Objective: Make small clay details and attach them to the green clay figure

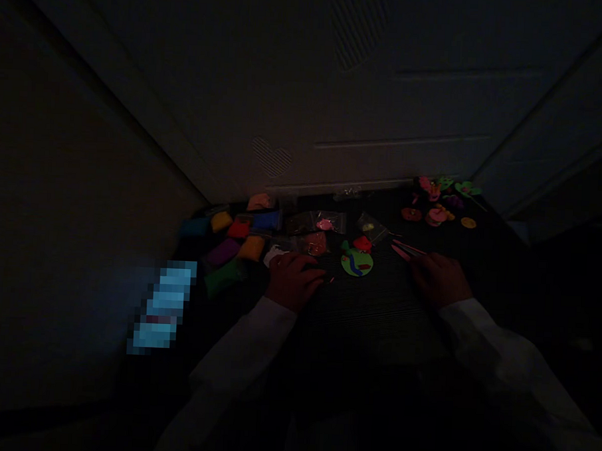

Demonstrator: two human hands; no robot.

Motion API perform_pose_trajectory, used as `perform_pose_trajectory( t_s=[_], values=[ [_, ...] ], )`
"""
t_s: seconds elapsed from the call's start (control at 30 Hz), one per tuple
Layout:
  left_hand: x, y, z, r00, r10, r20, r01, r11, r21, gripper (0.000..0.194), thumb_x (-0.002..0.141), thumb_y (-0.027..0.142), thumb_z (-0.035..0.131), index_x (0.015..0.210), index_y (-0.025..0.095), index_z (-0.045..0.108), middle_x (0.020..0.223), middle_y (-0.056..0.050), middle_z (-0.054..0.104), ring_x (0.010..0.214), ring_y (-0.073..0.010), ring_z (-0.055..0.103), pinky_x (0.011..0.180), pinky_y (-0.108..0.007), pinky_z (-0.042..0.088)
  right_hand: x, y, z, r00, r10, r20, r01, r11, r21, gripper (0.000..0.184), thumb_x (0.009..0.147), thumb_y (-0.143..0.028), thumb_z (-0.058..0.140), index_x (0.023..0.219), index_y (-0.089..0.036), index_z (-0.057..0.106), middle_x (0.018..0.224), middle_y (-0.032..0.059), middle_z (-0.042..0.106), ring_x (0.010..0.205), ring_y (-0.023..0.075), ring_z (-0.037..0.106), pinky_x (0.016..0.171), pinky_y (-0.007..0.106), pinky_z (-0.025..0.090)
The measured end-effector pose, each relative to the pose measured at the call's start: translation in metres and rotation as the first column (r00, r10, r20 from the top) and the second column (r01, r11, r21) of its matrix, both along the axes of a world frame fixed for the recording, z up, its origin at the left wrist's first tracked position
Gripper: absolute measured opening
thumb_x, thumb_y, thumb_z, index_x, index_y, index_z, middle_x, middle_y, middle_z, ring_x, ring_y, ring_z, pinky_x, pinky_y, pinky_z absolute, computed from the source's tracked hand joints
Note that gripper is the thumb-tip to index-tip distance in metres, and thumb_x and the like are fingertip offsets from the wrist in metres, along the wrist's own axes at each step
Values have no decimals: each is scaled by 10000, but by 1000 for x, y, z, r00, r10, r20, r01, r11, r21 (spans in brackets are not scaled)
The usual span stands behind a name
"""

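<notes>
The scene is very dark. My left hand (293,282) rests palm down on the dark table with its fingers spread, holding nothing I can see. Just beyond it lies a white clay packet (274,253), partly covered by the hand, and a tiny pink piece (332,280) is off its fingertips. My right hand (441,278) has its fingers curled over the near ends of several slim pink modelling tools (402,251), whose tips point left. Between the hands sits a flat green clay disc (356,262) with blue and red pieces on it and a red clay lump (363,243) at its top edge.
Coloured clay packets, among them a green one (223,278) and an orange one (251,248), crowd the left. Clear bags (330,222) lie along the back. Small clay figures (436,216) stand back right. A bright pixelated screen (165,306) is at left; a panelled door (376,109) rises behind.
</notes>
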State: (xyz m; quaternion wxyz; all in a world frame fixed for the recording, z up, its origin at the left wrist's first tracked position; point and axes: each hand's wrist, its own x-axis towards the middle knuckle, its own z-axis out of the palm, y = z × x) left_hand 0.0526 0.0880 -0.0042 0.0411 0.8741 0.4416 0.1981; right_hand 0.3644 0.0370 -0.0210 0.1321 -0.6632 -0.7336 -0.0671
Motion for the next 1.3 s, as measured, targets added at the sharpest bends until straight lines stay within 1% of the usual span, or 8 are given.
perform_pose_trajectory(
  t_s=[0.2,0.37,0.6,0.77,0.87,1.0,1.17,1.3],
  values=[
    [18,2,0,999,-44,-19,43,998,-52,156,702,369,541,831,359,628,995,19,579,979,-225,400,805,-428,236,-1,-1,1,1000,-6,-2,6,1000,3,231,782,-292,403,923,-188,552,860,57,559,796,175,490,694,298,295],
    [20,7,-2,998,-56,-42,53,995,-85,106,682,332,574,762,345,642,950,23,595,976,-224,404,808,-433,227,-1,0,0,1000,-6,-8,6,1000,15,234,776,-293,410,924,-190,559,858,60,560,787,180,489,692,300,289],
    [21,4,0,997,-71,-8,70,994,-79,109,717,305,528,740,295,634,913,18,619,961,-214,432,829,-447,217,-1,0,-1,1000,-11,-17,12,1000,20,231,776,-288,409,926,-197,560,863,59,563,791,177,495,690,302,288],
    [16,7,11,982,76,173,-46,984,-174,127,688,289,543,761,218,619,833,-18,638,873,-194,509,816,-394,324,-1,0,0,1000,-11,-15,11,1000,17,227,775,-296,411,912,-198,562,855,58,563,788,176,493,686,299,289],
    [10,10,17,930,172,324,-78,956,-284,176,681,311,546,791,194,620,839,-28,634,817,-164,546,771,-325,398,-1,0,0,1000,-17,-13,17,1000,17,232,780,-295,400,916,-194,558,849,57,562,774,173,492,680,295,291],
    [6,12,22,834,268,483,-13,884,-467,253,676,327,553,891,213,619,913,-18,633,868,-164,554,800,-312,411,-2,0,1,1000,-21,-9,22,1000,22,223,776,-287,410,909,-192,562,841,58,563,764,171,494,678,295,290],
    [4,14,24,644,482,594,45,751,-658,162,564,298,645,683,188,653,753,-4,660,770,-170,579,749,-301,439,-2,0,1,1000,-26,-7,27,999,29,226,770,-290,418,914,-193,563,836,59,563,764,170,497,676,296,291],
    [3,16,17,545,538,643,104,717,-689,164,549,296,648,640,161,629,649,-8,642,643,-141,573,640,-277,457,-2,0,1,1000,-24,-2,24,999,24,226,774,-285,412,914,-188,560,827,60,561,766,174,496,670,293,293]
  ],
)
